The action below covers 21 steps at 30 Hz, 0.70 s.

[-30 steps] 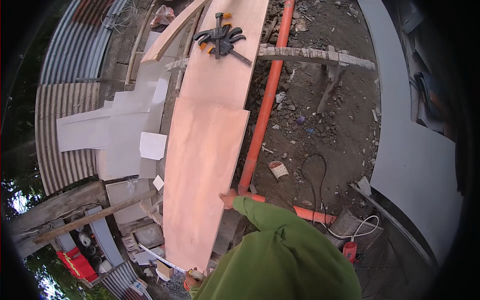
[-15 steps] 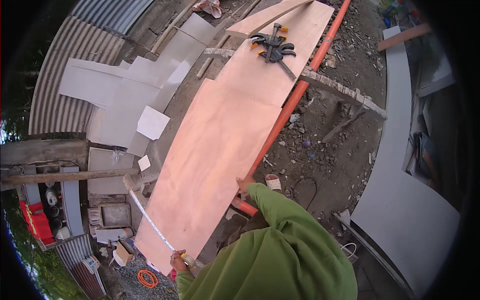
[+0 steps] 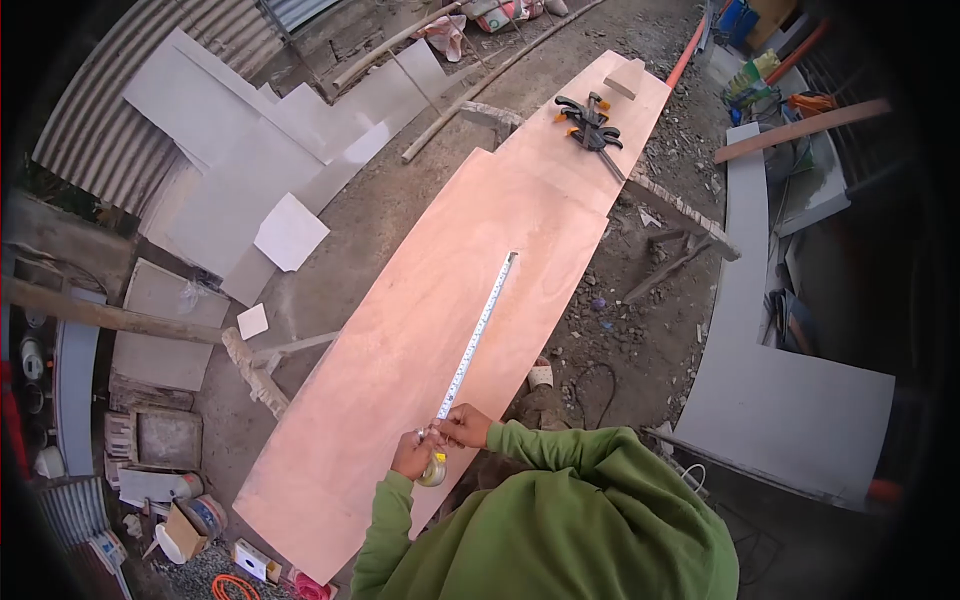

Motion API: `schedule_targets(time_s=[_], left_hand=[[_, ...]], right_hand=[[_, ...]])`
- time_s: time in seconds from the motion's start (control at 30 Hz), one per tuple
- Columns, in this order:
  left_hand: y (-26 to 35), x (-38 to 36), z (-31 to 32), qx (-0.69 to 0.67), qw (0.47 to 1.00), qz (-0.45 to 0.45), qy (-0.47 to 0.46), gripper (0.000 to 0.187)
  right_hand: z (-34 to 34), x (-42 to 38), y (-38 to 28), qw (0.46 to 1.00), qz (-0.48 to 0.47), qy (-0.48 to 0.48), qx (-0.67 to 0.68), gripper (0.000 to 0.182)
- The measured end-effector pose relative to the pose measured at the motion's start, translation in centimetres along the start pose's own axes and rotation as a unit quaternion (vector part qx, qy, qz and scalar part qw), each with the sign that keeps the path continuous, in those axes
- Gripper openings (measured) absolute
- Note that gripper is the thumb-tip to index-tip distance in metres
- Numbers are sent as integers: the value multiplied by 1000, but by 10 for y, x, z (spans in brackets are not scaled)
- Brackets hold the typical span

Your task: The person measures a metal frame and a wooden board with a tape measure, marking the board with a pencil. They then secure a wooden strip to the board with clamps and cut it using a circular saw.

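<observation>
A long pinkish plywood sheet [image 3: 420, 330] runs from the lower left to the upper right. A tape measure blade [image 3: 478, 335] lies extended along its middle. My left hand [image 3: 412, 455] holds the yellow tape measure case [image 3: 434, 472] at the sheet's near right edge. Beside it, my right hand [image 3: 465, 427] pinches the blade just above the case. Both arms wear green sleeves. Black and orange clamps [image 3: 591, 127] lie on the far end of the plywood, near a small wood block [image 3: 625, 78].
Grey panels [image 3: 250, 150] lie on the ground to the left, with corrugated metal [image 3: 90, 130] behind. A curved grey board [image 3: 770, 380] lies right. Wooden trestles [image 3: 262, 365] support the plywood. An orange pipe [image 3: 686, 58] shows at the far end. Rubble covers the ground.
My right hand left the plywood's right edge and came to the tape. The tape, earlier across the sheet's near end, now runs lengthwise along it. The view swung right.
</observation>
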<state>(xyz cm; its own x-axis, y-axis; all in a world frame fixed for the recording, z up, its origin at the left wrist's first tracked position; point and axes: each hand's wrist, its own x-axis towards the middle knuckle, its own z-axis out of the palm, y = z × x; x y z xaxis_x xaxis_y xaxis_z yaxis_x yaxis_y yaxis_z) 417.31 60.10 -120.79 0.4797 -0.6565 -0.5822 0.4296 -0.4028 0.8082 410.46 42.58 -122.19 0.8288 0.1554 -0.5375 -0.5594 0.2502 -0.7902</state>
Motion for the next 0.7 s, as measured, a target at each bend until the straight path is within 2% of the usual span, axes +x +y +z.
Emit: schedule_targets(time_s=[0.07,0.1,0.13,0.17,0.3,0.37,0.47,0.6,0.7], left_hand=[[0,-13,-18,-32,998,-43,14,25],[-4,-21,-29,-44,998,-41,15,25],[-11,-35,-47,14,998,-61,19,24],[-18,-51,-64,74,994,-82,22,24],[-59,-152,-126,46,987,-115,102,25],[-100,-202,-155,55,981,-93,164,24],[-114,-241,-180,69,967,-101,224,24],[-108,-230,-195,148,948,-61,276,24],[-84,-215,-205,193,934,-44,296,24]], right_hand=[[16,16,10,999,14,33,-27,38],[16,24,3,995,31,87,30,36],[12,36,-6,986,50,137,86,35],[-8,50,-15,976,34,184,112,33],[-137,116,-54,939,2,325,110,33],[-185,142,-70,934,-14,351,60,32],[-209,185,-88,924,-26,381,8,32],[-200,239,-91,910,-33,413,26,30],[-199,262,-87,894,-41,447,5,22]])
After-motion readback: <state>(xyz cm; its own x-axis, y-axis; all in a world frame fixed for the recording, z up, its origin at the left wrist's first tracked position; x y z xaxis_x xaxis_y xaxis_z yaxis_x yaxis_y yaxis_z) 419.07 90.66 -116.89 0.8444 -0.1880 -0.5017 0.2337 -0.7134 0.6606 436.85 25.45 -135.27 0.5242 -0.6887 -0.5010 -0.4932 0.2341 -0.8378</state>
